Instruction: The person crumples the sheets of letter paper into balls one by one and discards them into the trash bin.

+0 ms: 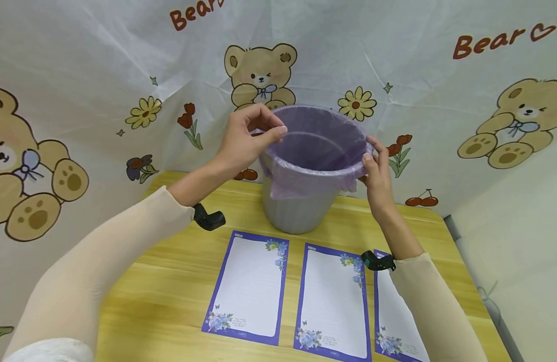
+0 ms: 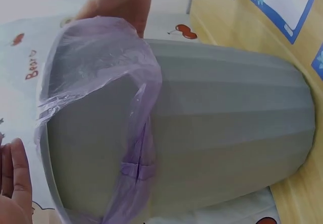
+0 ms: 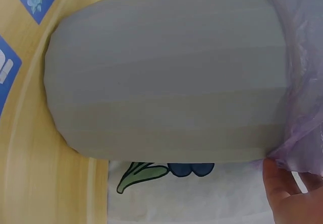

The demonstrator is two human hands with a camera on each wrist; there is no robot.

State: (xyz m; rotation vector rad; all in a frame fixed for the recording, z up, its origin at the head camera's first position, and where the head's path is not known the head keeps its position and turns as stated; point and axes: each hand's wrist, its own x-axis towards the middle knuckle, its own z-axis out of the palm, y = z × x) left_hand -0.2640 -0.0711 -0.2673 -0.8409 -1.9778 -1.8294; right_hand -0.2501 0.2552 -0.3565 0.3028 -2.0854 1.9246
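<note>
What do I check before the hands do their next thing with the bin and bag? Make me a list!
1. Bin standing upright on the table: ok.
2. Purple bag lining the bin's inside: ok.
3. Bag hanging evenly outside: not ok, it droops lower in some spots.
4. Right hand holding the bag at the rim: ok.
5. Left hand holding the bag: not ok, the left wrist view shows its fingers apart from it.
6. Bag touching the bottom inside: cannot tell, the bottom is hidden.
</note>
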